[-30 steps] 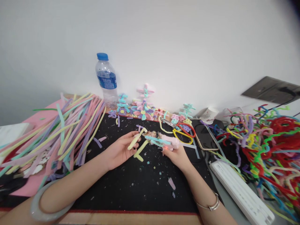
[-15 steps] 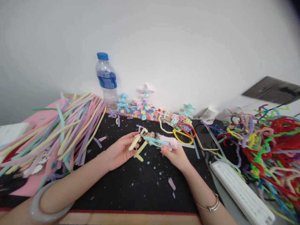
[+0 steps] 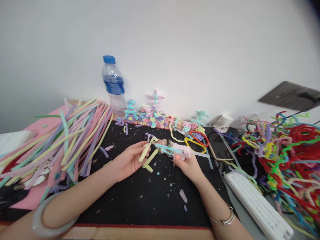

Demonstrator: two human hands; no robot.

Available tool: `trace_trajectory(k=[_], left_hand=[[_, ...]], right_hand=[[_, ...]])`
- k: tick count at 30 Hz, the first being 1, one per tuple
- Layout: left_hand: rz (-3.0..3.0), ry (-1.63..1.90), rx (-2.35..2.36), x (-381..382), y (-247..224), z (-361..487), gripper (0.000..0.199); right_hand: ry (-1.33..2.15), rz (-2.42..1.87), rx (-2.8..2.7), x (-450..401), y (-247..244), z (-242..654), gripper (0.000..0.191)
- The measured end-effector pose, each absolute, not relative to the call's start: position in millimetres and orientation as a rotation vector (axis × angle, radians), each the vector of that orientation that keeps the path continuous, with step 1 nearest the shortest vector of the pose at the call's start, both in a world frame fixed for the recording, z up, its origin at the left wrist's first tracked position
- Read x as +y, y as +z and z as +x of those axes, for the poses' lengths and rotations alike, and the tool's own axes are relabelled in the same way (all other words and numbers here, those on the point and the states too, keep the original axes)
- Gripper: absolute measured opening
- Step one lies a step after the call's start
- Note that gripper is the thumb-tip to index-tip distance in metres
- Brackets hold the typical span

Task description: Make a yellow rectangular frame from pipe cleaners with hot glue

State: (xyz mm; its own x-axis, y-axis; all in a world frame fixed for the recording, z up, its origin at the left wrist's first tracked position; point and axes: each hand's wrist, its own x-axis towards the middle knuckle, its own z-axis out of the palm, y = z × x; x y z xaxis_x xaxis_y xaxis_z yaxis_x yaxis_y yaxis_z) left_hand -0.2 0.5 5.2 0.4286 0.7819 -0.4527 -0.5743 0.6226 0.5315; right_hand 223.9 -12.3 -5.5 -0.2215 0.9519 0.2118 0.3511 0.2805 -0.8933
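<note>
My left hand (image 3: 131,159) pinches a bent pale-yellow pipe cleaner (image 3: 148,150) between thumb and fingers. Wrapped in my right hand (image 3: 186,164) is a pink glue gun (image 3: 184,150) with a small red light; a translucent glue stick (image 3: 202,155) pokes out of its back. Fuzzy brownish residue and turquoise strips cover its front, which points left, close to the yellow piece. Whether the nozzle touches that piece I cannot tell. Just below lies another bent yellow pipe cleaner (image 3: 149,165) on the black mat (image 3: 140,206), among small fluffy scraps.
At left, loose pastel pipe cleaners (image 3: 72,140) lie heaped on a pink board. Finished pipe-cleaner flowers (image 3: 153,119), a water bottle (image 3: 113,85) and scissors (image 3: 196,145) stand or lie behind. To the right are a phone (image 3: 220,146), a white power strip (image 3: 257,203) and a bright tangle (image 3: 295,150).
The glue gun has shifted slightly to the right, drawing back a little from the yellow pipe cleaner. My left hand stays almost still, keeping its pinch.
</note>
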Motion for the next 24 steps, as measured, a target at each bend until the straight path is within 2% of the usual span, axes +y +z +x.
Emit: trace_trajectory(k=[6, 13, 24], left_hand=[[0.32, 0.868, 0.725, 0.2, 4.0, -0.1, 0.012], [0.309, 0.877, 0.71, -0.3, 5.7, 0.9, 0.017], [0.314, 0.873, 0.695, -1.1, 4.0, 1.2, 0.018]], right_hand=[[0.935, -1.214, -1.684, -12.9, -7.5, 224.5, 0.023], [0.943, -1.248, -1.707, -12.9, -7.7, 225.2, 0.032], [0.965, -1.258, -1.691, -13.0, -10.6, 226.5, 0.032]])
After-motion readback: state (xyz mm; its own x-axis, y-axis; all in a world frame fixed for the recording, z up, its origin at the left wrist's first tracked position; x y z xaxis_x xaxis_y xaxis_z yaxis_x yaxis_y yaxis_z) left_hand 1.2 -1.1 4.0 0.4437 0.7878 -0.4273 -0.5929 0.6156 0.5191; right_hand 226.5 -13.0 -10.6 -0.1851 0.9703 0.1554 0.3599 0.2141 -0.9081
